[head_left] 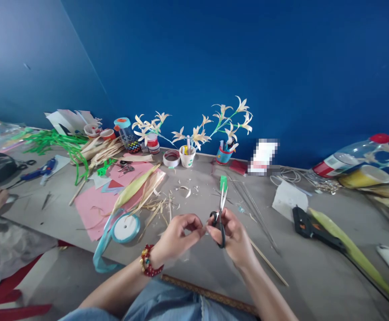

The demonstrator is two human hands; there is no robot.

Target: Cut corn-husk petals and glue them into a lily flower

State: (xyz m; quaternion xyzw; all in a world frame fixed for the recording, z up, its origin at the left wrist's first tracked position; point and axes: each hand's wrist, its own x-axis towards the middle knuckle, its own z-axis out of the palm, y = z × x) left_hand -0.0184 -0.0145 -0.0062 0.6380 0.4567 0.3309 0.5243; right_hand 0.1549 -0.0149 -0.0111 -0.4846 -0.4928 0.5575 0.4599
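Scissors [221, 209], one metal-bladed pair, held in right hand [235, 236], fingertips pinched, left hand [180, 238] also pinched, contents unclear, one round ribbon spool [125, 228]

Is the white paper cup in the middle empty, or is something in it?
Not empty: a slim pen-like item sticks up past the rim of the white paper cup.
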